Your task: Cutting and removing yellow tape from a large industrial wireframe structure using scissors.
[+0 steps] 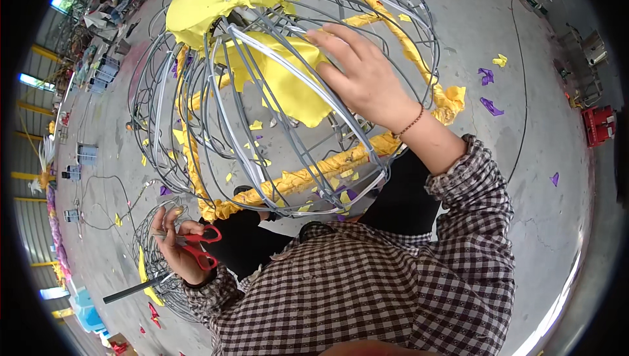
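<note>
While gripping red-handled scissors (195, 252) in the curled fingers of the left hand (177, 256), holds the right hand (367, 87) over the wire frame (282, 62) with fingers loosely spread; cannot tell whether pinching anything. Has yellow sheeting (291, 87) over the upper part, just left of the right fingertips, and wrapped yellow bars (314, 167) below the same fingers. Looks only partly covered, probably well short of finished, with bare sides left of and beyond the right fingers.

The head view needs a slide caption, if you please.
Right hand at yellow cloth on a wire frame, left hand holding red scissors.
</note>
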A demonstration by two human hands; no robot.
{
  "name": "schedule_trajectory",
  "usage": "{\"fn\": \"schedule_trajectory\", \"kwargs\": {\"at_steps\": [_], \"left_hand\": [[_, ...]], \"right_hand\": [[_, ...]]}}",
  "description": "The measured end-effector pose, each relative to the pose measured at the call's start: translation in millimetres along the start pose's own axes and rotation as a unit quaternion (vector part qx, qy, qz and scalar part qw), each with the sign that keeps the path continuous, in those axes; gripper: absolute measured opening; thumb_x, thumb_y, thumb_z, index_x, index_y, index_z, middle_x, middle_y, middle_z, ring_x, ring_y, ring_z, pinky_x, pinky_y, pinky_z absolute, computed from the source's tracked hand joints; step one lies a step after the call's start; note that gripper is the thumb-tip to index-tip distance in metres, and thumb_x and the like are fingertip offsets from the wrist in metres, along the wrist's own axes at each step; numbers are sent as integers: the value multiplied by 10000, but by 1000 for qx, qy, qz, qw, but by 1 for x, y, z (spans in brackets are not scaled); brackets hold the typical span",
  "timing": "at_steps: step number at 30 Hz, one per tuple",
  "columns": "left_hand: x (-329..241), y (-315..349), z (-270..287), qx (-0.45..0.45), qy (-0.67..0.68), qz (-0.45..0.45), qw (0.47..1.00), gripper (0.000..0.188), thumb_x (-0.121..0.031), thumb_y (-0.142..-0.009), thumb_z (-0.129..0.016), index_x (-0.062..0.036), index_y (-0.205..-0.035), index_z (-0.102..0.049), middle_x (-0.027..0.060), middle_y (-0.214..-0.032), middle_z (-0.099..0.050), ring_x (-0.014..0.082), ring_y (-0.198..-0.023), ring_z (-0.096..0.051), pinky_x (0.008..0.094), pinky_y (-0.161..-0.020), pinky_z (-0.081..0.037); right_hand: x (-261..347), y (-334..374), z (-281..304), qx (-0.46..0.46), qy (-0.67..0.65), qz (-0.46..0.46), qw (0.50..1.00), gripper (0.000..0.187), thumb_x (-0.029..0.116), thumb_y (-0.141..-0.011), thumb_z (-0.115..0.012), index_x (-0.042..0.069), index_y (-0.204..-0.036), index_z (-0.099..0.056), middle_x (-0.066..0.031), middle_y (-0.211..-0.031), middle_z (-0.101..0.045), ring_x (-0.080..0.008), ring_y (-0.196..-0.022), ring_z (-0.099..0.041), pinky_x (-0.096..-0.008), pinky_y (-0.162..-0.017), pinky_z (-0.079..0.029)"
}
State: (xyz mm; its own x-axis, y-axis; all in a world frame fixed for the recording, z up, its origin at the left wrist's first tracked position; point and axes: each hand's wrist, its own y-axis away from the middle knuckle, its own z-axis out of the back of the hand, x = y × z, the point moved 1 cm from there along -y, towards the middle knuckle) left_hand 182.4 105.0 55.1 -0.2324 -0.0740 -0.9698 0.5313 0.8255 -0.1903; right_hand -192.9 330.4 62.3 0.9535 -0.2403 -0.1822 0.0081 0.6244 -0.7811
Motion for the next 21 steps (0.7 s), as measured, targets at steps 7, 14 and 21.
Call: {"fn": "schedule_trajectory", "kwargs": {"at_steps": [7,14,21], "left_hand": [[6,3,1,42,11,6,999,454,-194,-985,-460,23,-1380,-401,134,-1208,-600,217,-691,-593,297,-631,-481],[11,1,-13,21,31,34,999,435,-185,-970,-456,37,-1342,-415,175,-1194,-579,249,-681,-613,330,-632,-504],[14,1,-6,51,31,33,998,435,-195,-991,-460,24,-1362,-404,144,-1210,-596,231,-709,-614,304,-640,-495]], "right_hand": [[-3,11,-11,24,-3,-211,977,210,103,-802,-628,73,-976,-516,-58,-947,-609,-186,-731,-662,-316,-575,-530],[9,-16,-20,128,146,-291,937,247,104,-819,-620,60,-1021,-484,-71,-796,-590,-219,-658,-658,-313,-534,-522],[10,5,34,84,-114,-304,942,277,142,-936,-581,6,-1168,-515,-153,-1004,-632,-236,-855,-682,-346,-663,-551]]}}
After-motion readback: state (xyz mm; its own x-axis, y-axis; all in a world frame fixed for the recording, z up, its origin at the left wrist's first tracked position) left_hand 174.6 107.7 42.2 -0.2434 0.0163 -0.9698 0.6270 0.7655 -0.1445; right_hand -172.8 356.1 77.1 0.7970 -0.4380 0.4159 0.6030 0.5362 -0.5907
